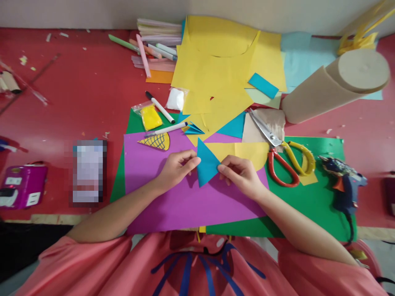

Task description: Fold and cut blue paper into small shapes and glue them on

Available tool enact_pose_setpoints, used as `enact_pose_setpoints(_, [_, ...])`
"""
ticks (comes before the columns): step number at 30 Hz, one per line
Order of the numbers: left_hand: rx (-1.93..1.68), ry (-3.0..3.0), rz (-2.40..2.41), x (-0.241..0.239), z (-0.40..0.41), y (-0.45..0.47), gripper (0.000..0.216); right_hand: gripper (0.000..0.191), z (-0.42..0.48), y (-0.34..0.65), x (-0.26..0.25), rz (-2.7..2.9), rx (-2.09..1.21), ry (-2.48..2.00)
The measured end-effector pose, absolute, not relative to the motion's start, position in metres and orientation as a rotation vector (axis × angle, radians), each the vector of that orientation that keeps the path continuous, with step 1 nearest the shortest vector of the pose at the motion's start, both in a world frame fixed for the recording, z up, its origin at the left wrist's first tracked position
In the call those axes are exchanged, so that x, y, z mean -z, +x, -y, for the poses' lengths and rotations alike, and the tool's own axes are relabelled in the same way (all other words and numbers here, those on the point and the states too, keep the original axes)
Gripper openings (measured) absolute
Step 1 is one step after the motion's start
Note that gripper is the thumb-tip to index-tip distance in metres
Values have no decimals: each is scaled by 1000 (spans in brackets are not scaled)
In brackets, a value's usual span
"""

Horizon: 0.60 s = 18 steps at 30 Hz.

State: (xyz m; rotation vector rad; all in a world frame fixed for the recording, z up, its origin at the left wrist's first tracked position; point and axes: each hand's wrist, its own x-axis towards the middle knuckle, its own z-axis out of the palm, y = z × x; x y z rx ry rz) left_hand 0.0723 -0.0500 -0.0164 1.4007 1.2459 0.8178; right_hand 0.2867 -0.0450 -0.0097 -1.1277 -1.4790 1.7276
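Between both hands' fingers sits the blue paper triangle, pinched.

Craft corner: coloured paper, scissors, glue gun

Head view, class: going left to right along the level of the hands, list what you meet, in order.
Magenta case → pixelated block → left hand → blue paper triangle, pinched by both hands → right hand → red-and-yellow scissors → blue glue gun.

Blue paper triangle, folded, pinched above purple sheet
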Motion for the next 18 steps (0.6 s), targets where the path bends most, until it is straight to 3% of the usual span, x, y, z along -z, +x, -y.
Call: enact_pose_setpoints(18, [-718, 1369, -1239, 15, 53, 74, 35, 27, 43, 285, 11, 1276, -1751, -1165])
